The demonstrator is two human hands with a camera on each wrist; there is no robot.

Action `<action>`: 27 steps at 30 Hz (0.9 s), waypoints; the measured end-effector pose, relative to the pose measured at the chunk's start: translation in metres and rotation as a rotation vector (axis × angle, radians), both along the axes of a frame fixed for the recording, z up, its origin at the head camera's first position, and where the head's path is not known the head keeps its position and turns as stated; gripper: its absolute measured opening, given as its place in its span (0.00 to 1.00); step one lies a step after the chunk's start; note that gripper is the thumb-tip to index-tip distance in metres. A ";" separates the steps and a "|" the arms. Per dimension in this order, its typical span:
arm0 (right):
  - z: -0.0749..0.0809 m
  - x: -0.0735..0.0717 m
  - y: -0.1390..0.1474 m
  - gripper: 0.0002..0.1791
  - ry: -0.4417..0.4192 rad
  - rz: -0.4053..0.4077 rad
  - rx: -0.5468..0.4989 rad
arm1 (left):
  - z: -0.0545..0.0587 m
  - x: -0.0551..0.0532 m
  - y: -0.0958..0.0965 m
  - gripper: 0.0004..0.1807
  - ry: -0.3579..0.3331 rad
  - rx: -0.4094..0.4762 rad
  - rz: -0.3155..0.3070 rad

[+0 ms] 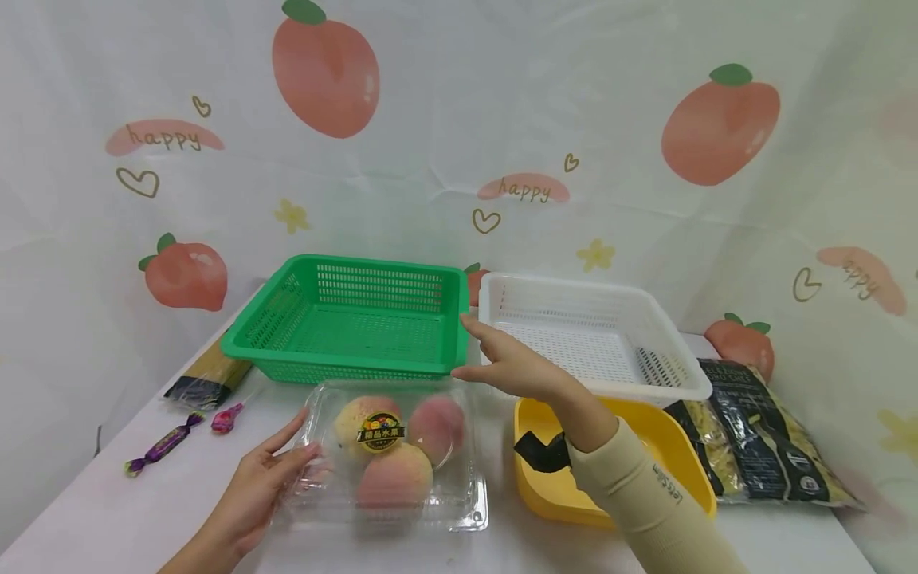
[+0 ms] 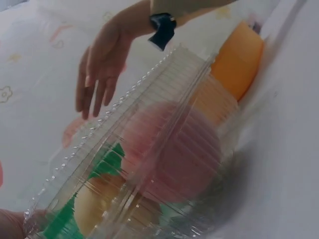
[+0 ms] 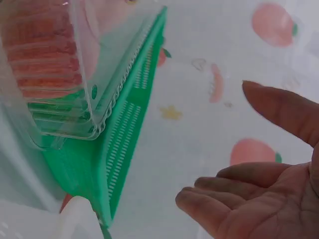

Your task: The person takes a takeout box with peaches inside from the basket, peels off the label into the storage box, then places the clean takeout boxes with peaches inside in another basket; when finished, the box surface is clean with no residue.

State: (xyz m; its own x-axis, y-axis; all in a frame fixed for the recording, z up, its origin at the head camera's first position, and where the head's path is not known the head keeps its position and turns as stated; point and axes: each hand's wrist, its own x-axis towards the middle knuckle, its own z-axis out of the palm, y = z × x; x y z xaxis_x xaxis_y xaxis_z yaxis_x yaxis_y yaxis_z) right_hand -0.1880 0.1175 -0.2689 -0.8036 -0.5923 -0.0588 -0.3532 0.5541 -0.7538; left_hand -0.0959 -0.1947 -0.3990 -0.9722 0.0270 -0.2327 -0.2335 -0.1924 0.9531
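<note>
A clear plastic clamshell box of peaches (image 1: 396, 478) with a black and gold label is in front of me, low in the head view. My left hand (image 1: 261, 478) grips its left side, thumb toward me and fingers along the edge. My right hand (image 1: 512, 363) is raised beyond the box's right corner, thumb and fingers spread apart and holding nothing. In the right wrist view, the palm of that right hand (image 3: 264, 199) shows, well apart from the box (image 3: 94, 112). Part of the left hand (image 2: 20, 221) appears at the box's end in the left wrist view.
Behind the box stand a green basket (image 1: 344, 372) and a white basket (image 1: 688, 375). A yellow bin (image 1: 531, 494) lies under the right forearm. Black pasta bags (image 1: 767, 434) are at right; a wrapped purple candy (image 1: 165, 445), a lollipop (image 1: 226, 418) and a noodle pack (image 1: 211, 379) at left.
</note>
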 end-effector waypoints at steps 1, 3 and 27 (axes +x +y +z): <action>0.000 0.002 -0.002 0.45 0.010 0.021 0.024 | 0.000 0.000 0.002 0.24 -0.015 -0.006 0.000; 0.001 0.005 -0.006 0.44 0.053 0.066 0.079 | 0.002 0.001 0.005 0.26 -0.041 -0.035 -0.001; -0.025 -0.002 -0.048 0.15 0.131 0.364 0.265 | 0.014 0.000 0.026 0.46 0.117 -0.574 -0.206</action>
